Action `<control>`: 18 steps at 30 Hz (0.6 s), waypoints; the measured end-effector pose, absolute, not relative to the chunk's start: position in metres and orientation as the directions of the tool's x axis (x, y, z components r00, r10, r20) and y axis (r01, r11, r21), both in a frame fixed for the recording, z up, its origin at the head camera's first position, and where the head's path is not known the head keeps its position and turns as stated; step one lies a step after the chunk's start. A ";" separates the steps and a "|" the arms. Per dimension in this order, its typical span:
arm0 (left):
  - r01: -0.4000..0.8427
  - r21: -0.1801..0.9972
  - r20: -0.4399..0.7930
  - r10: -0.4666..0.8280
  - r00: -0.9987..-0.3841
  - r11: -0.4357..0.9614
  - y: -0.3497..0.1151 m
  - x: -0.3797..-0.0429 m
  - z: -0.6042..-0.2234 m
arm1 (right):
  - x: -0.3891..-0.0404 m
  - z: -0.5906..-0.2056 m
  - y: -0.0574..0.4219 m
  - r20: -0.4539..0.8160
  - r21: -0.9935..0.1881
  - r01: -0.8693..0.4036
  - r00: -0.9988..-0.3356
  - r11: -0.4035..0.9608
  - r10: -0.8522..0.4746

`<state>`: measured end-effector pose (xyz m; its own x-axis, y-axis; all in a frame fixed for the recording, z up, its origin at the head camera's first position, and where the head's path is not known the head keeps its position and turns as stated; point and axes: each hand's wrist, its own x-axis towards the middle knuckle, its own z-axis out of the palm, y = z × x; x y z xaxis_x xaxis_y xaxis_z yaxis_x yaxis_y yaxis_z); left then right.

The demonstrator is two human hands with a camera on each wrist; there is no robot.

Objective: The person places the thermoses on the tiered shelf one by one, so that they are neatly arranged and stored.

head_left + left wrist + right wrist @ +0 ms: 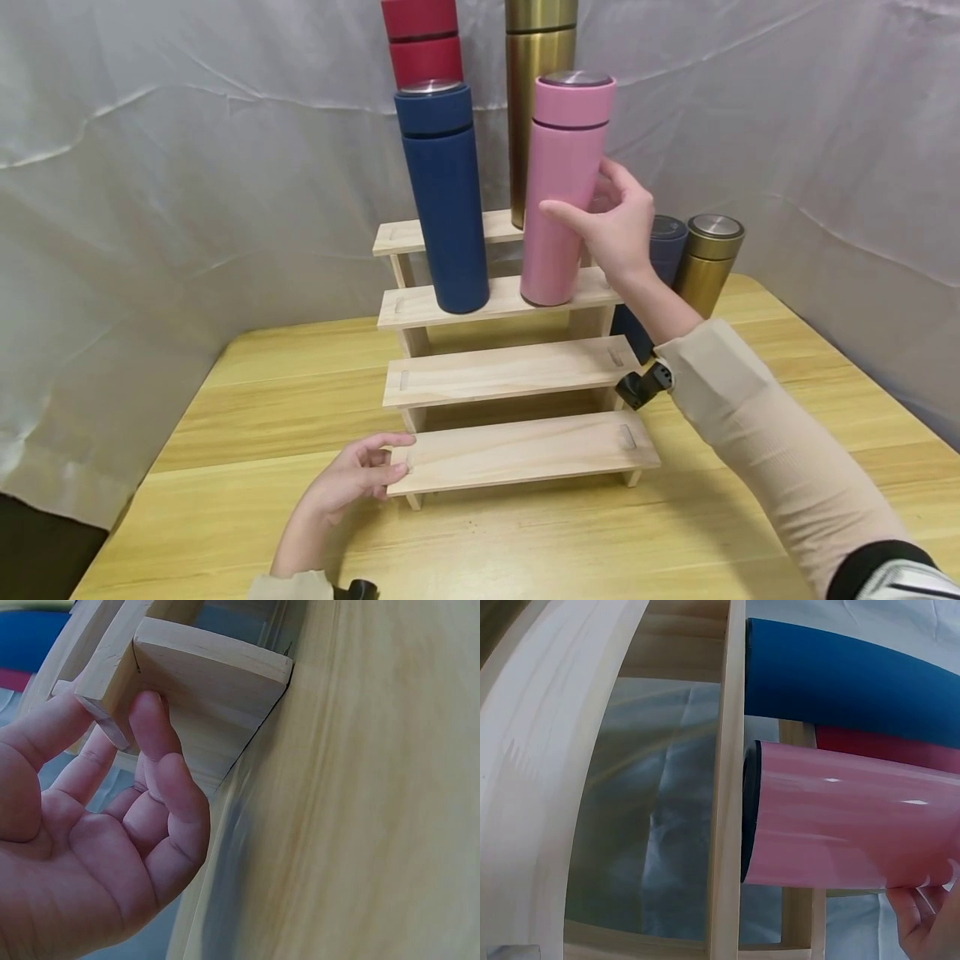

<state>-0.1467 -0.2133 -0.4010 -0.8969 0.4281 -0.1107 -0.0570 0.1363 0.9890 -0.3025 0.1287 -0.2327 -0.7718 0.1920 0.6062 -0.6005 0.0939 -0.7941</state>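
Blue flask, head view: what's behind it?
Red flask, upper part showing; top shelf, either side; fabric beyond. Blue flask covers the red one's lower part and some shelf.

The pink flask (558,187) in my right hand (624,223) looks smooth and glossy, catching white highlights; its lid (572,106) carries a silvery metal disc (576,78), and its dark base (751,787) looks duller. At nine o'clock from it, in my head view, the blue flask (446,217) is smooth and closer to matt. At twelve o'clock the tall gold flask (542,62) has a metallic sheen, as has the second gold flask (705,275) at four o'clock. At six o'clock the stand (517,450) is pale, fine-grained, matt wood, above a smooth wood-grain tabletop (480,550). Creased, satiny grey cloth (315,67) hangs at ten o'clock.
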 end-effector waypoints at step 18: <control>-0.064 0.988 -0.118 0.423 -0.898 0.141 -0.212 -0.146 -0.399 | -0.285 -0.221 0.113 0.623 -0.782 -0.608 -0.772 0.138 0.127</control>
<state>-0.1462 -0.2123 -0.3994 -0.8981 0.4235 -0.1183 -0.0636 0.1411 0.9880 -0.2848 0.1126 -0.2213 -0.7720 0.1267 0.6228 -0.6081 0.1380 -0.7818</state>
